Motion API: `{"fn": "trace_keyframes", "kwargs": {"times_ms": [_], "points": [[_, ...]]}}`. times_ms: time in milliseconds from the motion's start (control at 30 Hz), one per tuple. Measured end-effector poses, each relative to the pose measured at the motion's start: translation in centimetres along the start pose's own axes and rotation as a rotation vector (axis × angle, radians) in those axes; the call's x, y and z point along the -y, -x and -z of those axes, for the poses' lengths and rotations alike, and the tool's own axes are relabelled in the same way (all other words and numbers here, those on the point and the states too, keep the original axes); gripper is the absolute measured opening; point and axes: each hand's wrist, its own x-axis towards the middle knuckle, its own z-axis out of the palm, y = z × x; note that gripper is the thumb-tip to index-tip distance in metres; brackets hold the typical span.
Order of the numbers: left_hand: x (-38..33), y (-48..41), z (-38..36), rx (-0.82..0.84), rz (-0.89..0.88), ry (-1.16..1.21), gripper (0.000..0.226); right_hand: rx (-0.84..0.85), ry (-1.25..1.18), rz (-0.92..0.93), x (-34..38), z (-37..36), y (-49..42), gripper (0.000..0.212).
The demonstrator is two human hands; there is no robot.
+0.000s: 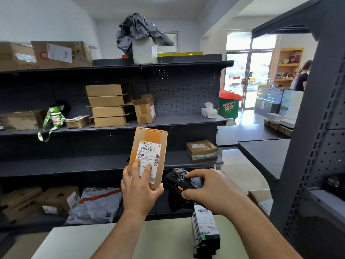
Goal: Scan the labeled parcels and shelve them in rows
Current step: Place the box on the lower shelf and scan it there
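My left hand [139, 189] grips a tall brown cardboard parcel [149, 139] upright in front of me, fingers lying over the lower part of its white shipping label [149, 156]. Just right of it my right hand [209, 189] holds a black handheld scanner [177, 177] with an orange side button, its head pointing towards the parcel. Beyond them runs a dark metal shelf unit [104, 163]. A taped labeled box [201, 151] sits on the right end of that shelf row.
A stack of flat dark labeled packs [205, 230] lies on the pale table [93, 240] below my right arm. Other shelves hold several brown boxes [110, 105], grey mailer bags [97, 204] and a tissue box [209, 110]. Another shelf post [306, 165] rises at right. A person [301, 77] stands far back.
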Motion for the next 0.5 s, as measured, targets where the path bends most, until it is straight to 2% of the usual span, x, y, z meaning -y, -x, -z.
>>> {"fn": "trace_keyframes", "kwargs": {"times_ms": [333, 500], "points": [[2.7, -1.3, -0.5, 0.008, -0.005, 0.005, 0.074, -0.011, 0.043, 0.007, 1.7, -1.7, -1.7, 0.054], [4.0, -2.2, -0.6, -0.003, -0.011, 0.006, 0.074, -0.009, 0.034, -0.003, 2.8, -2.1, -2.3, 0.049]]}}
